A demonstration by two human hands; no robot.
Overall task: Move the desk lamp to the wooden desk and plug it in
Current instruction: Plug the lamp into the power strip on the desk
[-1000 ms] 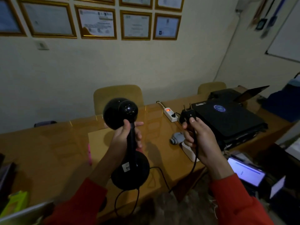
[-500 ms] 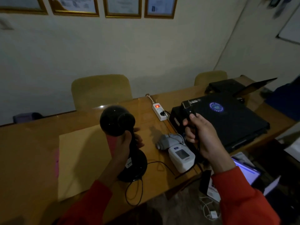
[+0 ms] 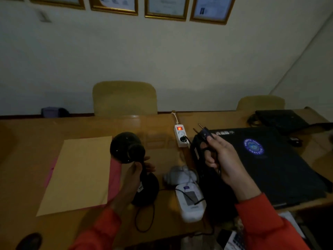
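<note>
Dim room, cream wall, row of gold-framed certificates along the top, two tan chairs behind the wooden surface

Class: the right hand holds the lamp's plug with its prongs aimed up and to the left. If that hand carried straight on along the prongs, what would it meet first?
Probably the white power strip: the plug in the right hand points roughly toward its lit red switch end. Depth is unclear, so it might pass above it.

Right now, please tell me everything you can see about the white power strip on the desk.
The white power strip lies flat on the wooden desk, its length running away from the camera. It looks plastic. A red switch glows at its far end; one black plug sits in a socket. A pale cord leaves toward the wall. No hand touches it.
</note>
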